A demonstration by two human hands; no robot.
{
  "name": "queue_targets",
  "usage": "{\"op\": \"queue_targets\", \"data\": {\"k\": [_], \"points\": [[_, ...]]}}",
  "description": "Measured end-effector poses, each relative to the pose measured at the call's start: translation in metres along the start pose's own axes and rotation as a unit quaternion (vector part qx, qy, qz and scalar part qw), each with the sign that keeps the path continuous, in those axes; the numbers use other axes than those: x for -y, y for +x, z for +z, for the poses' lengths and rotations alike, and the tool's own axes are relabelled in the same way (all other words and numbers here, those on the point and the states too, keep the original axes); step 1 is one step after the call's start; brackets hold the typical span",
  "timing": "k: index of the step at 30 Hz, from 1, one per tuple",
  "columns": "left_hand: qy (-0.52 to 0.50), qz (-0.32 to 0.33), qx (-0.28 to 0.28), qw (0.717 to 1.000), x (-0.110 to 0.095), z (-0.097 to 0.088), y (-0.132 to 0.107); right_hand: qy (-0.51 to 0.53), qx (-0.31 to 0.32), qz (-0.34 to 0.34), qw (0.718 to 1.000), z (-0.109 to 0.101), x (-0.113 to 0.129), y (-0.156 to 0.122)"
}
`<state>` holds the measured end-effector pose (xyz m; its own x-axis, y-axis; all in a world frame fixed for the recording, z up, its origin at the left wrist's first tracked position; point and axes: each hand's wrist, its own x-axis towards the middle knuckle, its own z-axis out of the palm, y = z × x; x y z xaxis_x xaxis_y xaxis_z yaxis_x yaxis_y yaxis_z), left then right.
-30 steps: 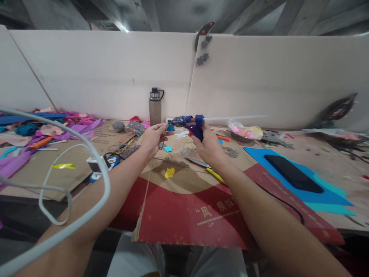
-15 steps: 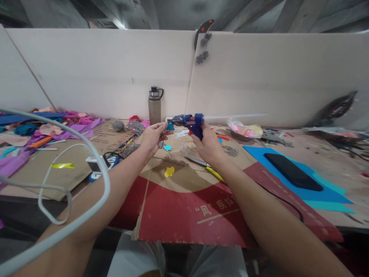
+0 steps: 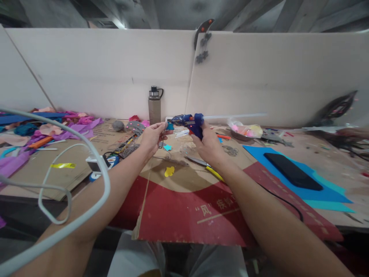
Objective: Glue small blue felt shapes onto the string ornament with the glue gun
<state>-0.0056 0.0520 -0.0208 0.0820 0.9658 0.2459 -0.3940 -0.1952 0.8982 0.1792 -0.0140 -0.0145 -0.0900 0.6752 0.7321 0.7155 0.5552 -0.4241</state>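
Note:
My right hand (image 3: 208, 144) is wrapped round the handle of a blue hot glue gun (image 3: 197, 122). A long translucent glue stick (image 3: 236, 115) sticks out of its back end, and its nozzle points left. My left hand (image 3: 153, 137) pinches a small blue cut-out piece (image 3: 170, 126) right at the nozzle; whether the two touch I cannot tell. Below the hands, a light-blue flower-like cut-out (image 3: 167, 147) and a yellow cut-out (image 3: 169, 171) lie on the cardboard (image 3: 184, 215). Scissors with yellow handles (image 3: 213, 174) lie partly under my right forearm.
A grey bottle (image 3: 155, 107) stands by the white partition. Coloured scraps (image 3: 49, 129) are heaped at left, near a looped white cable (image 3: 107, 181). At right, a black phone (image 3: 292, 171) rests on blue sheets (image 3: 256, 154). Another person's hand (image 3: 353, 133) reaches in at the right edge.
Another person's hand has come into view at the right edge. My own hands, the glue gun and the blue piece stay practically where they were.

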Motion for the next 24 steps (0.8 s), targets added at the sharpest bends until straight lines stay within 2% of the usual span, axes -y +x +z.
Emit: {"op": "queue_targets", "data": {"k": [8,16,24], "points": [[-0.003,0.007,-0.009,1.000,0.0000,-0.0004,0.0014,0.001,0.001,0.006,1.000,-0.0013,-0.0011,-0.0006],[-0.004,0.002,0.007,1.000,0.0001,-0.0003,0.0007,0.004,0.001,-0.002,1.000,-0.0011,0.0008,-0.0007],[0.002,-0.001,-0.008,1.000,-0.0020,0.0009,0.0007,0.006,-0.008,-0.005,1.000,-0.0004,-0.0016,-0.0004]]}}
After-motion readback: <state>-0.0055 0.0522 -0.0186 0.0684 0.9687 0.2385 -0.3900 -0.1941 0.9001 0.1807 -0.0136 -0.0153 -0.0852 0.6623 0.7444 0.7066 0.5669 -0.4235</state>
